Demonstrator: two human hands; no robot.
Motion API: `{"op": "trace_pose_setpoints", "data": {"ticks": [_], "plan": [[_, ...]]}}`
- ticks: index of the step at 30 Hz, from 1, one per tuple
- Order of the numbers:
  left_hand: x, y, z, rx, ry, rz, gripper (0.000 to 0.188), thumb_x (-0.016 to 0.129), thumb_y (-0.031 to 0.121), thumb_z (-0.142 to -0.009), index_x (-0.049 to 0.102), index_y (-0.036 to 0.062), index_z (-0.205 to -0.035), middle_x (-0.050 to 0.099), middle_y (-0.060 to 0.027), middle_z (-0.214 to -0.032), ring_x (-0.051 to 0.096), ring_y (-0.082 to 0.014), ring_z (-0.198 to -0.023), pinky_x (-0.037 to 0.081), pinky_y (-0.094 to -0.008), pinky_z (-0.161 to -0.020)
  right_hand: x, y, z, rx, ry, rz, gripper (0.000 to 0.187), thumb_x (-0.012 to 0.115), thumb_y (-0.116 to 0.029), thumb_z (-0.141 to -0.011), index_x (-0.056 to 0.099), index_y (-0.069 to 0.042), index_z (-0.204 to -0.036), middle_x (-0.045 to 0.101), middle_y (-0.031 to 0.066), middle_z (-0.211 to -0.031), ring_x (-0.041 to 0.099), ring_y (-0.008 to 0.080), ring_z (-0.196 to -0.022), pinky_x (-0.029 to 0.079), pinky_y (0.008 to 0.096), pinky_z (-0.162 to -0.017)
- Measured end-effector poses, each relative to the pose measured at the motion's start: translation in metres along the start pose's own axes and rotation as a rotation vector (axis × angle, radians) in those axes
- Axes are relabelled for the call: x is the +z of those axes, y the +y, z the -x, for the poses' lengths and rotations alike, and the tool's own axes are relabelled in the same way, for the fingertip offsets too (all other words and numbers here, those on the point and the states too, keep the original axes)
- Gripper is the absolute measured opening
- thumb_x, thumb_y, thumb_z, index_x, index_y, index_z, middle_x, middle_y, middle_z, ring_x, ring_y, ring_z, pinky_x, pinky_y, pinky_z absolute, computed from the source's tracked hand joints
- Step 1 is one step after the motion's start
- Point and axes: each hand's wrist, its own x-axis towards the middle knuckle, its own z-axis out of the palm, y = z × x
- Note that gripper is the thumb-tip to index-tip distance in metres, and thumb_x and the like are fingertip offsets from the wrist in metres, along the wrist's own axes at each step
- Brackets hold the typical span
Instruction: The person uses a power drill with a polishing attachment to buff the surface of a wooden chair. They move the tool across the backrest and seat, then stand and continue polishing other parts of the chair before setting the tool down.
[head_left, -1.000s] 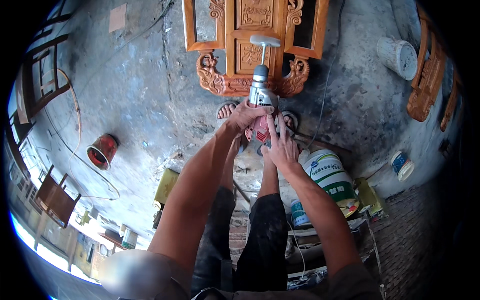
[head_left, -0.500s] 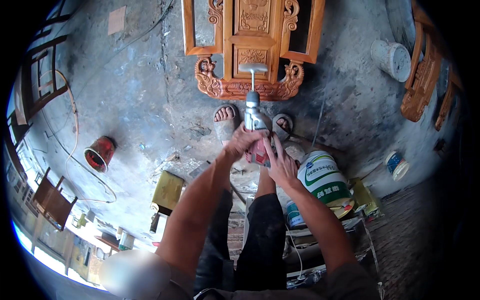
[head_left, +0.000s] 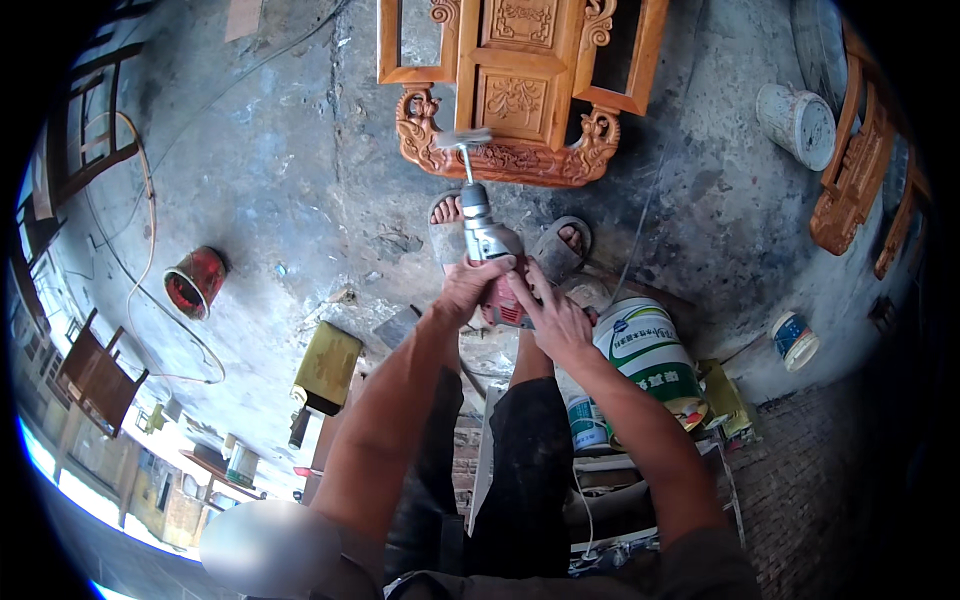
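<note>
Both my hands grip a power drill (head_left: 490, 240) with a silver front and a red body. My left hand (head_left: 466, 286) wraps round the middle of its body. The fingers of my right hand (head_left: 558, 318) close round the rear, their hold partly hidden. A thin shaft runs from the chuck to a pale, blurred wheel-like attachment (head_left: 463, 138). In the picture it overlaps the lower left carved edge of an orange-brown wooden furniture panel (head_left: 520, 62); I cannot tell whether they touch. The panel has openwork scrolls and a carved bottom rail.
Beside my right forearm stands a large white and green bucket (head_left: 648, 350). A red-stained pot (head_left: 195, 283) and a yellow can (head_left: 328, 366) are on the left. A whitish bucket (head_left: 797, 126) and carved wooden parts (head_left: 858, 160) lie to the right. A hose (head_left: 150, 215) curves across the floor.
Both hands have swung the drill to the left, and its attachment has moved from the panel's middle to its lower left edge. The whole view has shifted slightly.
</note>
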Motion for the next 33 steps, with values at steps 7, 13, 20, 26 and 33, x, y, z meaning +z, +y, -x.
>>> {"op": "trace_pose_setpoints", "data": {"ticks": [7, 13, 20, 26, 33], "plan": [[0.017, -0.02, -0.002, 0.002, -0.083, 0.06, 0.039, 0.079, 0.025, -0.086, 0.062, 0.0077, -0.117, 0.069, -0.0023, -0.098, 0.066, -0.0138, -0.087, 0.056, -0.0328, -0.081, 0.002, 0.016, 0.023, 0.01, -0.006, -0.019, 0.091, 0.058, 0.002, -0.08, 0.026, -0.026, -0.16, 0.024, 0.0181, -0.162, 0.062, 0.0421, -0.104, 0.059, 0.0477, -0.081], [0.079, -0.047, -0.018, -0.031, -0.115, 0.089, 0.039, 0.083, 0.017, -0.081, 0.062, 0.0061, -0.112, 0.068, -0.0026, -0.098, 0.065, -0.0122, -0.087, 0.055, -0.029, -0.079, -0.015, 0.051, 0.069, 0.118, -0.052, 0.028, 0.101, 0.065, 0.0, -0.073, 0.022, -0.023, -0.161, 0.025, 0.0211, -0.162, 0.067, 0.0426, -0.09, 0.058, 0.0489, -0.076], [0.04, -0.038, -0.004, -0.035, -0.01, 0.011, 0.036, 0.08, 0.023, -0.085, 0.061, 0.0064, -0.111, 0.068, -0.0035, -0.092, 0.067, -0.0128, -0.074, 0.057, -0.0289, -0.061, -0.011, 0.028, 0.043, 0.024, -0.077, 0.011, 0.096, 0.062, 0.001, -0.075, 0.025, -0.023, -0.16, 0.025, 0.0195, -0.162, 0.067, 0.0419, -0.091, 0.059, 0.0478, -0.075], [-0.005, -0.018, 0.007, 0.036, 0.047, 0.141, 0.039, 0.081, 0.026, -0.083, 0.064, 0.0028, -0.11, 0.07, -0.0066, -0.088, 0.067, -0.0144, -0.071, 0.056, -0.0289, -0.057, -0.006, -0.001, 0.003, -0.07, 0.002, -0.032, 0.092, 0.056, 0.005, -0.08, 0.023, -0.026, -0.16, 0.024, 0.018, -0.162, 0.066, 0.0448, -0.097, 0.06, 0.048, -0.077], [0.047, -0.059, -0.002, -0.016, 0.039, 0.152, 0.041, 0.08, 0.019, -0.085, 0.06, 0.0046, -0.118, 0.068, -0.0048, -0.104, 0.066, -0.0154, -0.087, 0.056, -0.0325, -0.083, -0.019, 0.033, 0.053, -0.001, -0.085, 0.001, 0.096, 0.061, 0.003, -0.074, 0.026, -0.023, -0.16, 0.026, 0.0199, -0.161, 0.067, 0.0401, -0.089, 0.059, 0.0475, -0.074]]}}
